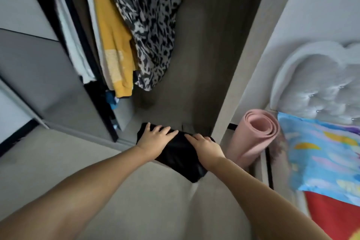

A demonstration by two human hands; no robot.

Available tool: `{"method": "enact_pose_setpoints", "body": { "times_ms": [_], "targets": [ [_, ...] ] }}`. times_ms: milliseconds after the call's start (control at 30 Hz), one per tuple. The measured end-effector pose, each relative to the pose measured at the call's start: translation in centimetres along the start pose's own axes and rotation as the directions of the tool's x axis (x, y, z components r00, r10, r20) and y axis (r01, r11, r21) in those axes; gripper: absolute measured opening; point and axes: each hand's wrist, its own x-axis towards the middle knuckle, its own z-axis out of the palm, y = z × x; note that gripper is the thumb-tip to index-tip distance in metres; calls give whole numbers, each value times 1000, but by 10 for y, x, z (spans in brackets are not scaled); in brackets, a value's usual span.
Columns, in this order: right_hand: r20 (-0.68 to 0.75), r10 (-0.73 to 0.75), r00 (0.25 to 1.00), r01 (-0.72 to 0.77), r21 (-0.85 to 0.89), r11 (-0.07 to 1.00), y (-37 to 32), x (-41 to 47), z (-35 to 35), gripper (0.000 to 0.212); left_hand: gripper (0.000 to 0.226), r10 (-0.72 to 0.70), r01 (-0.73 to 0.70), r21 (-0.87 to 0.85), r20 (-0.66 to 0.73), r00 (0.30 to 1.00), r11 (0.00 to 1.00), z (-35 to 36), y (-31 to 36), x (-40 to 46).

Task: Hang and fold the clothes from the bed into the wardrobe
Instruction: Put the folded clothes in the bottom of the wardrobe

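Risk: the folded black garment [179,154] could slump open or slip off the front edge of the wardrobe [202,87] floor, since half overhung it. Left hand [153,138] and right hand [204,148] both lay flat on top, fingers straight, pressing. Garment looked dark, slightly shiny, compactly folded, below the wardrobe's hanging clothes [136,25].

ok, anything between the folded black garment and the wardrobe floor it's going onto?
Nothing visible. Left hand and right hand lie on the black garment at the wardrobe opening; the hanging leopard-print garment ends above it.
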Motion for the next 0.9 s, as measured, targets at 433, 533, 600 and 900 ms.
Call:
{"method": "enact_pose_setpoints", "body": {
  "times_ms": [433,533,600,900],
  "targets": [
    [143,-86,986,86,7,996,-13,171,26,93,64,-66,74,-57,139,988,996,63,-98,93],
    [175,-94,980,95,3,995,-17,208,25,93,68,-53,68,-76,190,980,995,68,-124,117],
    [196,-86,977,86,7,996,-21,228,26,94,69,-50,65,-72,200,979,995,76,-138,130],
    [219,78,973,-100,95,990,-38,310,45,91,68,167,-138,-200,136,977,970,121,-212,209]
  ]
}}
